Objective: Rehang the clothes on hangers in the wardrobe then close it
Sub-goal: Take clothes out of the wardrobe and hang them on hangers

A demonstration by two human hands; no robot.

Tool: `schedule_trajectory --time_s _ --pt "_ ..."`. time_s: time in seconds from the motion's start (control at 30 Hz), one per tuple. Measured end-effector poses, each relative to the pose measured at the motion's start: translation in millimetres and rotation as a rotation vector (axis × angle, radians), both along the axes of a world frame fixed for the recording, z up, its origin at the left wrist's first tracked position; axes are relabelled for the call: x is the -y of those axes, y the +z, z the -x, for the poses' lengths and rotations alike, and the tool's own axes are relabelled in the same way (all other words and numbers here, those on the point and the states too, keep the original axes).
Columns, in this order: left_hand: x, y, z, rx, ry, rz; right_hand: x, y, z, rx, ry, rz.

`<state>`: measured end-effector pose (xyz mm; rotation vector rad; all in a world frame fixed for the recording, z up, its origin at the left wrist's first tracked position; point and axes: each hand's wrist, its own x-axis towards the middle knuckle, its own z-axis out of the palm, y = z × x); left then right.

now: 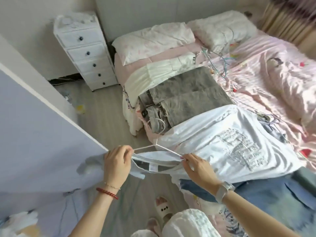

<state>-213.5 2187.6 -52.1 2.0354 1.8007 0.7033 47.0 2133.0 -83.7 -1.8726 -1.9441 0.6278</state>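
A white wire hanger (158, 147) is partly inside the collar of a white printed T-shirt (230, 147) that lies across the bed's near edge. My left hand (118, 161) grips the shirt's left shoulder and collar (150, 165) over the hanger's left arm. My right hand (196, 166) pinches the hanger's right arm at the collar. Grey jeans (184, 100) and a cream garment (159, 72) lie farther up the bed. Blue jeans (273, 197) lie under the shirt at the near right. A pale lilac wardrobe door (34, 134) stands at the left.
Several thin coloured hangers (220, 65) lie tangled on the pink bedsheet (273, 79) beside two pillows (153, 40). A white drawer tower (85, 48) stands by the wall. Small litter (80, 108) lies on the wood floor. My slippered feet (162, 207) are below.
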Motion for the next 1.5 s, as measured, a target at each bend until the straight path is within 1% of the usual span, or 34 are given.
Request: schedule_trajectory --time_s 0.1,0.17,0.27,0.37,0.53,0.6,0.7,0.8,0.93,1.03,1.1,1.17,1.27,1.37,1.43,1.5 --pt "0.5 -8.2 -20.5 -0.029 -0.131 0.063 42.8 -10.5 -8.5 -0.037 -0.114 0.114" --pt "6.1 -15.4 -37.4 -0.043 -0.212 0.079 70.8 -13.1 -12.2 -0.025 -0.205 0.127" --pt "19.0 -25.7 -68.9 -0.028 -0.316 0.119 113.5 -11.1 -21.7 0.008 -0.387 0.086" --pt "35.4 -36.7 -109.5 0.014 -0.443 0.215 157.8 -4.3 -36.1 0.073 -0.6 0.08" --pt "78.0 -40.9 -198.8 0.046 -0.658 0.306 231.3 10.1 -77.2 0.194 -0.94 0.028" --pt "95.8 -35.3 -240.5 0.072 -0.741 0.328 256.0 15.3 -99.9 0.258 -1.084 -0.051" --pt "118.8 -20.8 -311.2 0.137 -0.872 0.333 285.3 21.1 -147.9 0.312 -1.283 -0.182" --pt "137.3 -5.6 -391.3 0.17 -0.967 0.291 306.2 22.8 -211.4 0.3 -1.411 -0.268" --pt "156.9 8.2 -507.6 0.203 -1.02 0.23 323.6 21.5 -310.9 0.284 -1.538 -0.344" --pt "165.5 2.3 -583.8 0.188 -1.02 0.154 330.0 8.6 -388.2 0.274 -1.589 -0.343" --pt "168.9 -17.9 -619.0 0.104 -1.014 0.094 328.8 -11.2 -432.2 0.22 -1.593 -0.298" --pt "172.5 -49.5 -636.6 -0.063 -1.028 0.115 324.5 -41.0 -466.6 0.149 -1.591 -0.183" --pt "179.4 -106.5 -631.2 -0.44 -1.136 0.242 315.9 -90.7 -501.8 0.061 -1.547 0.103" --pt "181.5 -151.1 -605.2 -0.815 -1.223 0.369 309.4 -128.7 -515.4 0.009 -1.383 0.401" --pt "179.4 -169.5 -593.8 -0.954 -1.216 0.453 309.4 -147.8 -511.8 -0.013 -1.267 0.534" --pt "178.3 -178.8 -591.6 -0.998 -1.208 0.512 311.4 -161.8 -501.2 -0.064 -1.179 0.619"
